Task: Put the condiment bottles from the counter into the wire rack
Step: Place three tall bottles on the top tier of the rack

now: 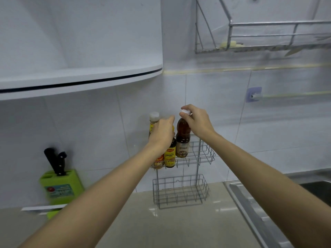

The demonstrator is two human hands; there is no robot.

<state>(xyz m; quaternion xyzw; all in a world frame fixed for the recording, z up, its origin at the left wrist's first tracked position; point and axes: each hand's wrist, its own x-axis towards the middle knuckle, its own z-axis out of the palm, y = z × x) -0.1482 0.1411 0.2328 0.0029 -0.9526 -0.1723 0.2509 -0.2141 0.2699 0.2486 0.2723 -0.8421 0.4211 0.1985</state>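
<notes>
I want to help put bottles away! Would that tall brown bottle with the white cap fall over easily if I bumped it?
Probably, yes. The brown bottle is tall and narrow, so it likely tips easily. It looks nearly full of dark liquid, so probably heavy for its size. The right hand grips only its cap; inside the wire rack, the low rim may steady it somewhat.

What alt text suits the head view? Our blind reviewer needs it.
A person's right hand lowers a brown bottle by its white cap into the top basket of a wire rack, while the left hand grips a yellow-labelled bottle already there. The lower basket is empty.
</notes>
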